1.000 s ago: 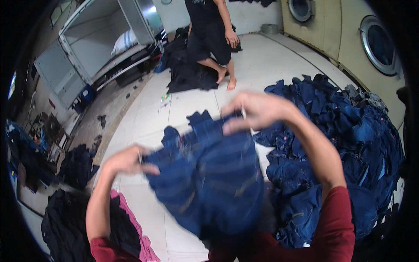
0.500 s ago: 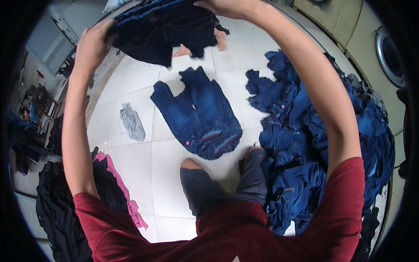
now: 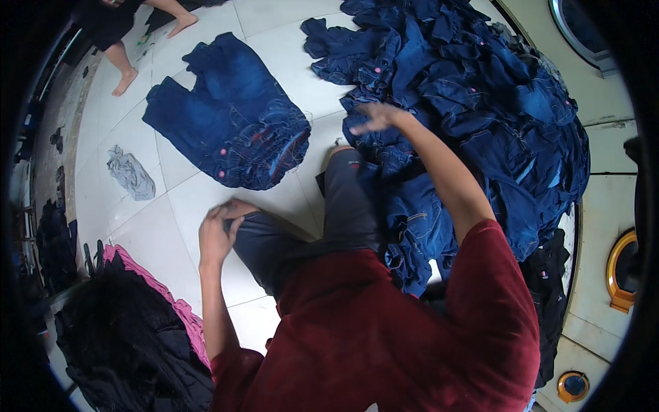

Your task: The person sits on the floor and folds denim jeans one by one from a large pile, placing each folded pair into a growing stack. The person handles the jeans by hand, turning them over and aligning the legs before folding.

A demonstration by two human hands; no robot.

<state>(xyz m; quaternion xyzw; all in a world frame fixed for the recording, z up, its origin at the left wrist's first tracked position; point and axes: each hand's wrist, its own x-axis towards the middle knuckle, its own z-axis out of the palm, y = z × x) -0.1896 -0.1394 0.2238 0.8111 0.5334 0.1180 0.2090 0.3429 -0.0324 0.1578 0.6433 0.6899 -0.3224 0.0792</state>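
Note:
My right hand [image 3: 376, 118] is held out over the left edge of a big heap of dark blue denim garments [image 3: 473, 117]. Its fingers are spread and nothing is in them; whether it touches the denim I cannot tell. Beside my left knee is my left hand [image 3: 221, 232], thumb and fingers apart, with no garment in it. Ahead of my legs, a stack of dark blue jeans shorts [image 3: 230, 103] lies flat on the floor, its gathered waist with loose threads facing me.
A crumpled grey cloth bundle [image 3: 130, 174] is on the white tiles [image 3: 182, 237] at left. Black garments [image 3: 137, 336] with a pink cloth [image 3: 161, 295] lie near left. Another person's bare foot [image 3: 125, 81] shows at far left. Machines with round doors [image 3: 623, 271] line the right side.
The dark shorts that both hands held up have left my hands. Both hands came down, the left to my knee and the right over the denim heap. The view has turned rightward.

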